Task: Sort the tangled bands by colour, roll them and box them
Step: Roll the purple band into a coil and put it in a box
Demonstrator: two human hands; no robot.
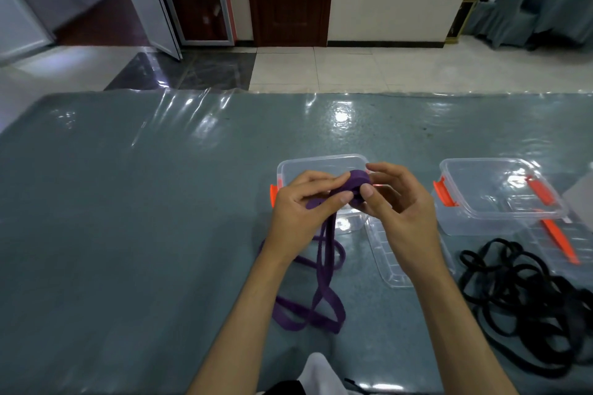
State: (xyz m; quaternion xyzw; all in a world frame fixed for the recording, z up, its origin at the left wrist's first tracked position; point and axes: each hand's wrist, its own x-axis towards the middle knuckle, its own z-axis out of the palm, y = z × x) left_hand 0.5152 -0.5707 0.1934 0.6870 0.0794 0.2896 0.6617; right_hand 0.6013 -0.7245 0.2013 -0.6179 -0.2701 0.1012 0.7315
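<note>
A purple band (321, 269) runs from a small tight roll (359, 183) down to loose loops lying on the table. My right hand (398, 202) pinches the roll between thumb and fingers. My left hand (305, 202) pinches the strand just left of the roll. Both hands hover over a clear plastic box (321, 163) with orange latches. A tangle of black bands (526, 301) lies on the table at the right. A second clear box (494, 199) stands behind that tangle.
A clear lid (388, 256) lies flat under my right wrist. Another lid with orange clips (558, 240) lies beside the second box. The table (128, 218) wears a grey-green cover under shiny plastic film. Tiled floor and doors lie beyond its far edge.
</note>
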